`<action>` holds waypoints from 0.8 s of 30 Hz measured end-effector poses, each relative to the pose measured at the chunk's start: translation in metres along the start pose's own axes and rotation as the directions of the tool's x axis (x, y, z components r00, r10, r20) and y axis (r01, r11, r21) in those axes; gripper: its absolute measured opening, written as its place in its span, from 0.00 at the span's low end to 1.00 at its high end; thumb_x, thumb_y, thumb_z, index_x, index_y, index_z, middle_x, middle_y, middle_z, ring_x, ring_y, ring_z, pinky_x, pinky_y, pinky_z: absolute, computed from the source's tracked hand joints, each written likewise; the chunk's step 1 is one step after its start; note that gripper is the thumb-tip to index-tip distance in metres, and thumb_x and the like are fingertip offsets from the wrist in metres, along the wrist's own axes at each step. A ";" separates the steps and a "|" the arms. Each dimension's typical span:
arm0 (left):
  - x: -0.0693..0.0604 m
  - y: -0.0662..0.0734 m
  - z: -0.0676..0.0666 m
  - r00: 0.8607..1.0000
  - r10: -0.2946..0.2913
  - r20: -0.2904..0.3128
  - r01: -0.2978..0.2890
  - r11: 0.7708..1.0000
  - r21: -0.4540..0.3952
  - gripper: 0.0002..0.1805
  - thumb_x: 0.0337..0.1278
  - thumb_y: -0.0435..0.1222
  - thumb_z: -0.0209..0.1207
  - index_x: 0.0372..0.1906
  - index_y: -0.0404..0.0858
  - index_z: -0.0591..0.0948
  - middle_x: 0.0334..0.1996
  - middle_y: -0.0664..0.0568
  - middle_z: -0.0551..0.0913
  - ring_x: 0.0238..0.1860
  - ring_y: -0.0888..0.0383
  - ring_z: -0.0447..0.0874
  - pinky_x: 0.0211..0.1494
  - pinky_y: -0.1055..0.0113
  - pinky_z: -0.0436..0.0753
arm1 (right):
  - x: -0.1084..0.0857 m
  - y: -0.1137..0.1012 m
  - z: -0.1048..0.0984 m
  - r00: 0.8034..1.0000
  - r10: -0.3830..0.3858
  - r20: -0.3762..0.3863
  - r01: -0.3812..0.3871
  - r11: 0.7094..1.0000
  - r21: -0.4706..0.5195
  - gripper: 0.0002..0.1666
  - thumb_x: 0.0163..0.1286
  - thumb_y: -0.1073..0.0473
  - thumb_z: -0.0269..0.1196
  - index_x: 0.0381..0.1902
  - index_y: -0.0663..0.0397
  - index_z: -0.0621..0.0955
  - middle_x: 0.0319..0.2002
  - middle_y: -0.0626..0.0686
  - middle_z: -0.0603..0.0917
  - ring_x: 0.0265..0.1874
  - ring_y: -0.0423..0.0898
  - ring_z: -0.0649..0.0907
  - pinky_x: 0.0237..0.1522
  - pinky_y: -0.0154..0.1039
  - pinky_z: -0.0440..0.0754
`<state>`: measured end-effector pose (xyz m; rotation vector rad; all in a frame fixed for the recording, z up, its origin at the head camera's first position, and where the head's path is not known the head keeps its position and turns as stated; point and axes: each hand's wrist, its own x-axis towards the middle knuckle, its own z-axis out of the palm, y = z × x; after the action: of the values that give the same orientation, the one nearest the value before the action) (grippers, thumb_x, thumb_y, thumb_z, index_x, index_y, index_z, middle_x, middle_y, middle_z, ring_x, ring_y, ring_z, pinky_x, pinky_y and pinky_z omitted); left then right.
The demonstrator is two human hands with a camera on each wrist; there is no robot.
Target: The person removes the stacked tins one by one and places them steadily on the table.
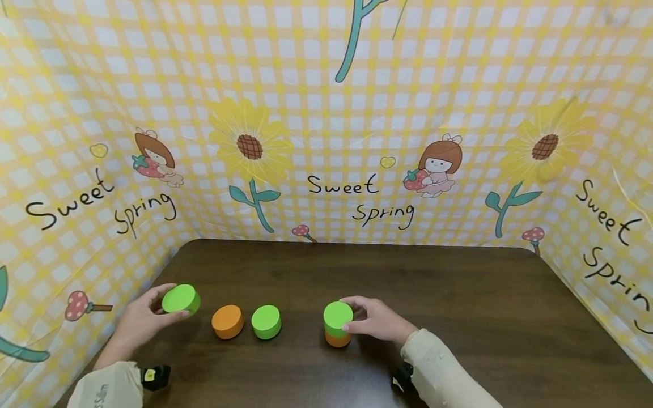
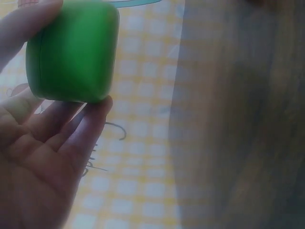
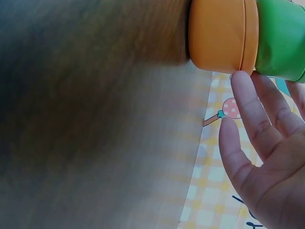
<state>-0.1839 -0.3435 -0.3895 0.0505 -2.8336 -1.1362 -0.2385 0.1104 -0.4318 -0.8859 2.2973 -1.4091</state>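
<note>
My left hand (image 1: 143, 318) pinches a green round block (image 1: 181, 300) between thumb and fingers. That block is tilted, and in the left wrist view its smooth green side (image 2: 76, 52) shows between the thumb and the fingertips. At the centre, my right hand (image 1: 378, 320) grips another green round block (image 1: 338, 316) from its right side. This one sits directly on an orange round block (image 1: 338, 340), making a stack of two. In the right wrist view, fingertips (image 3: 244, 81) touch near the seam between the orange block (image 3: 219, 36) and the green one (image 3: 281, 40).
Between the hands, an orange round block (image 1: 227, 322) and a green round block (image 1: 266, 322) stand separately on the dark wooden table (image 1: 433, 277). A yellow checked cloth (image 1: 326, 113) with printed flowers and lettering rises along the table's back and sides.
</note>
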 end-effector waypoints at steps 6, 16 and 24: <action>0.002 -0.004 0.003 1.000 0.003 0.016 -0.003 1.000 0.026 0.44 0.54 0.44 0.68 0.66 0.22 0.61 0.56 0.26 0.71 0.50 0.36 0.77 0.38 0.64 0.80 | 0.000 -0.001 0.000 1.000 0.004 0.007 -0.004 1.000 0.001 0.31 0.65 0.61 0.65 0.62 0.68 0.71 0.45 0.53 0.80 0.42 0.49 0.81 0.42 0.35 0.80; 0.009 -0.020 0.011 0.997 -0.053 0.058 0.048 0.995 0.085 0.45 0.53 0.47 0.68 0.66 0.23 0.62 0.52 0.30 0.75 0.44 0.44 0.77 0.38 0.58 0.76 | -0.001 -0.006 -0.002 0.999 -0.012 0.030 0.012 1.000 -0.008 0.30 0.66 0.62 0.65 0.62 0.70 0.70 0.47 0.57 0.80 0.46 0.54 0.82 0.46 0.39 0.80; 0.012 -0.025 0.016 0.994 -0.079 0.073 0.073 0.994 0.076 0.45 0.53 0.46 0.68 0.66 0.23 0.62 0.48 0.34 0.77 0.42 0.49 0.76 0.36 0.61 0.75 | -0.002 -0.008 -0.003 1.000 0.009 0.019 -0.009 1.000 -0.023 0.30 0.66 0.61 0.65 0.62 0.68 0.71 0.46 0.55 0.80 0.45 0.53 0.82 0.46 0.39 0.80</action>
<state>-0.1978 -0.3510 -0.4173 0.1239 -2.9636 -1.0703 -0.2364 0.1113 -0.4237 -0.8906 2.3052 -1.3668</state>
